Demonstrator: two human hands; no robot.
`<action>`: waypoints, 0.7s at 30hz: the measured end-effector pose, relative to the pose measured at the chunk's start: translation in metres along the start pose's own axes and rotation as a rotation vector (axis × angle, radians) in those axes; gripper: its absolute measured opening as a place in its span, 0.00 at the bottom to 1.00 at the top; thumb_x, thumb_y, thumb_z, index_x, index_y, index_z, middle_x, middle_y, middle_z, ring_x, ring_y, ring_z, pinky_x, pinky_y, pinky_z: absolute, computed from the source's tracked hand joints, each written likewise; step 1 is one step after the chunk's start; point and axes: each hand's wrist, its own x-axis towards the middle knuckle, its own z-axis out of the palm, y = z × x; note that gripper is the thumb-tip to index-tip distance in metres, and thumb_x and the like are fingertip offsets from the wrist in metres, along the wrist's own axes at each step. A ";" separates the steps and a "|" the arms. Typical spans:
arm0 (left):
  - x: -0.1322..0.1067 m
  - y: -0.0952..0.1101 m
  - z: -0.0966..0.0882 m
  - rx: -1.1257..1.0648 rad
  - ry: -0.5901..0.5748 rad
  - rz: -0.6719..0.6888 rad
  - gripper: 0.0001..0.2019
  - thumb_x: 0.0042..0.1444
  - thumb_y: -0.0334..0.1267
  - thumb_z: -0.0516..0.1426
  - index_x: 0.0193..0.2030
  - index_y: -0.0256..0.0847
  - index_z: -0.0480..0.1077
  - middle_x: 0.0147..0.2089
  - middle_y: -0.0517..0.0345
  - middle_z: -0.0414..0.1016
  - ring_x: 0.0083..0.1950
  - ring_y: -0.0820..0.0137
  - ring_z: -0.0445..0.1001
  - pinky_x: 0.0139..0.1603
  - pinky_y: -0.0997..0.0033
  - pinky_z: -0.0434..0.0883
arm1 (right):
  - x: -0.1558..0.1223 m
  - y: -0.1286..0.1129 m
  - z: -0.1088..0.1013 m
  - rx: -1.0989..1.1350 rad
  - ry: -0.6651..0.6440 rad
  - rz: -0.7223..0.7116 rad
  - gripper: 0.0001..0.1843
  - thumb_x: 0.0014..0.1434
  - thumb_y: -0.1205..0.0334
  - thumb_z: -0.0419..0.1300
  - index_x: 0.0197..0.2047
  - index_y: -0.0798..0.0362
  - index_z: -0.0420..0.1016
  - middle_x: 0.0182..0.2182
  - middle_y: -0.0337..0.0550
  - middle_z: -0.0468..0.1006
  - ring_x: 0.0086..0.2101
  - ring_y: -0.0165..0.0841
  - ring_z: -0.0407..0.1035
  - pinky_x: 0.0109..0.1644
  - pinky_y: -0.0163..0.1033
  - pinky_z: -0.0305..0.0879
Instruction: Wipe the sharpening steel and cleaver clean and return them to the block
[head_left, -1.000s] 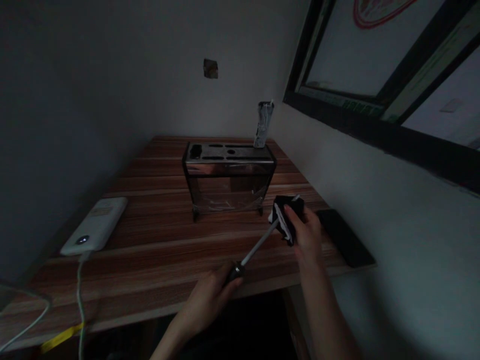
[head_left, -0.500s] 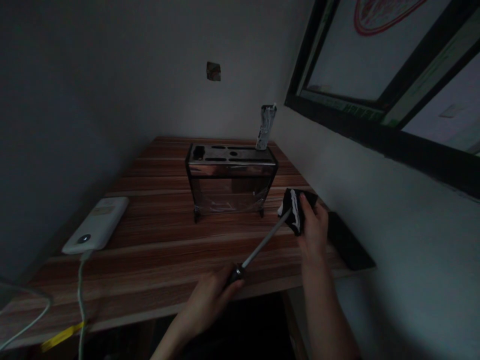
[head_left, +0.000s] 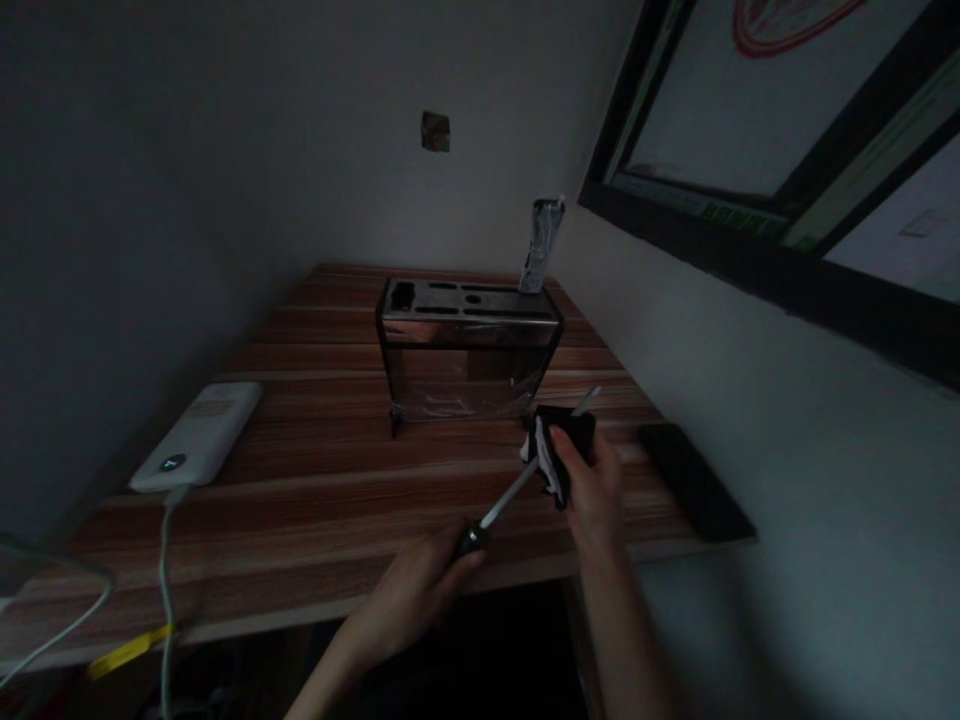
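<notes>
My left hand (head_left: 431, 575) is closed around the dark handle of a sharpening steel (head_left: 510, 497), which slants up and away to the right. My right hand (head_left: 592, 485) grips a black cloth (head_left: 566, 432) with ragged white edges, wrapped around the steel's shaft. The rod's pale tip sticks out beyond the cloth. Behind them stands a knife block (head_left: 469, 300) with a slotted metal top, a round hole and clear sides. A narrow grey-and-black piece (head_left: 541, 245), its kind unclear, rises from the block's right end.
On the left of the wood-grain table (head_left: 300, 520) lies a white power bank (head_left: 199, 435) with a cable (head_left: 165, 580) hanging over the front edge, a yellow tag (head_left: 129, 652) on it. A dark flat object (head_left: 697, 480) lies at the right edge, against the wall. A window frame (head_left: 720, 235) is above.
The cloth in my right hand has moved left and down along the sharpening steel, so the tip now shows past it. My left hand has barely moved. The view has shifted slightly.
</notes>
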 end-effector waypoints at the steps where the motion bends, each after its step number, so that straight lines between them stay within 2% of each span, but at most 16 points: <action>1: 0.000 0.001 0.000 -0.001 0.003 0.003 0.17 0.64 0.46 0.46 0.52 0.42 0.67 0.46 0.52 0.77 0.47 0.62 0.74 0.49 0.67 0.67 | -0.005 0.003 0.001 -0.005 -0.016 0.009 0.16 0.43 0.53 0.70 0.32 0.56 0.77 0.24 0.42 0.80 0.20 0.31 0.73 0.18 0.31 0.67; 6: 0.002 -0.001 0.001 -0.015 -0.004 -0.018 0.19 0.64 0.47 0.45 0.52 0.39 0.66 0.42 0.51 0.77 0.43 0.62 0.74 0.46 0.67 0.68 | -0.029 0.022 0.004 -0.093 -0.115 0.054 0.15 0.46 0.53 0.68 0.34 0.55 0.77 0.26 0.42 0.80 0.22 0.31 0.73 0.22 0.32 0.68; 10: 0.004 0.001 0.000 -0.074 0.018 0.011 0.19 0.64 0.46 0.45 0.56 0.39 0.64 0.49 0.50 0.76 0.50 0.61 0.73 0.51 0.66 0.66 | -0.048 0.035 0.007 -0.175 -0.193 0.076 0.16 0.48 0.54 0.68 0.37 0.55 0.77 0.29 0.44 0.81 0.28 0.34 0.75 0.31 0.35 0.72; 13: 0.004 0.004 -0.001 -0.110 0.025 0.018 0.18 0.63 0.45 0.46 0.55 0.40 0.65 0.52 0.51 0.75 0.52 0.62 0.73 0.53 0.68 0.66 | -0.060 0.039 0.010 -0.216 -0.238 0.096 0.19 0.46 0.54 0.68 0.40 0.55 0.76 0.32 0.45 0.81 0.32 0.37 0.75 0.36 0.38 0.73; 17: 0.003 0.005 -0.002 -0.073 0.037 -0.004 0.18 0.62 0.46 0.47 0.52 0.40 0.67 0.47 0.51 0.77 0.48 0.61 0.74 0.49 0.67 0.68 | -0.067 0.036 0.012 -0.222 -0.270 0.113 0.21 0.46 0.56 0.68 0.44 0.54 0.75 0.36 0.46 0.81 0.37 0.39 0.76 0.42 0.41 0.73; 21: 0.003 0.006 -0.002 -0.064 0.029 -0.007 0.18 0.62 0.46 0.46 0.51 0.39 0.67 0.35 0.54 0.77 0.40 0.62 0.75 0.43 0.69 0.69 | -0.066 0.034 0.013 -0.191 -0.251 0.118 0.21 0.45 0.57 0.69 0.44 0.53 0.75 0.37 0.46 0.81 0.38 0.40 0.76 0.43 0.42 0.73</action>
